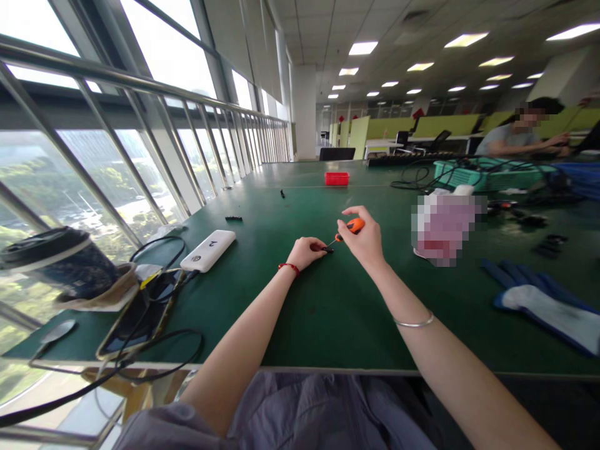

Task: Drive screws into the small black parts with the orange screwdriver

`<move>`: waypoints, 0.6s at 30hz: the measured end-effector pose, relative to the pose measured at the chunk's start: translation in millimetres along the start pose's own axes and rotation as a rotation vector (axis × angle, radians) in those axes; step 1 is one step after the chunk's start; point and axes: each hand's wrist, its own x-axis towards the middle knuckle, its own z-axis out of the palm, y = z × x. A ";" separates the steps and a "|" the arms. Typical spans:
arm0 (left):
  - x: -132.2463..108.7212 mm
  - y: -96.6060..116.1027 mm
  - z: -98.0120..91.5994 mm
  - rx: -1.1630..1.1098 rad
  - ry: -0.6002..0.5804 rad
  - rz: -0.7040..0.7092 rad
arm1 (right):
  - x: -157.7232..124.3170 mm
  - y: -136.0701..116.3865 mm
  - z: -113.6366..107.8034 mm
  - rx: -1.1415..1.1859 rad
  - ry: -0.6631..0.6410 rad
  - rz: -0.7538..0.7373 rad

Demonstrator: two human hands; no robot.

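My right hand is closed around the orange and black handle of a screwdriver. Its thin metal shaft slants down to the left and meets a small black part on the green tabletop. Pinched on that same part are the fingers of my left hand, low against the table. What kind of part it is cannot be made out at this size. Farther off lie two other small black pieces, one long and flat and one shorter.
A white power bank, a cabled phone and a lidded cup lie to the left by the railing. Ahead sits a red box. To the right are a blurred pack, gloves, a teal basket and a seated person.
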 end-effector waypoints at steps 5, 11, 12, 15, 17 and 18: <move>0.1 -0.9 0.1 -0.012 0.000 0.003 | -0.5 1.4 0.3 0.018 -0.002 -0.023; 0.8 -0.9 0.4 0.002 0.006 0.005 | 0.5 3.0 1.5 0.030 -0.019 -0.021; 0.8 -0.8 0.5 -0.001 0.009 0.003 | 0.5 2.7 1.5 0.055 -0.023 -0.034; 0.5 -0.7 0.4 -0.016 0.010 0.003 | 0.2 2.1 1.1 0.045 -0.005 -0.042; 0.3 -0.8 0.2 -0.017 0.006 0.010 | 0.2 2.6 1.2 -0.017 0.020 -0.012; 0.3 -0.9 0.2 -0.014 0.003 0.014 | 0.3 3.1 1.5 -0.038 0.028 0.006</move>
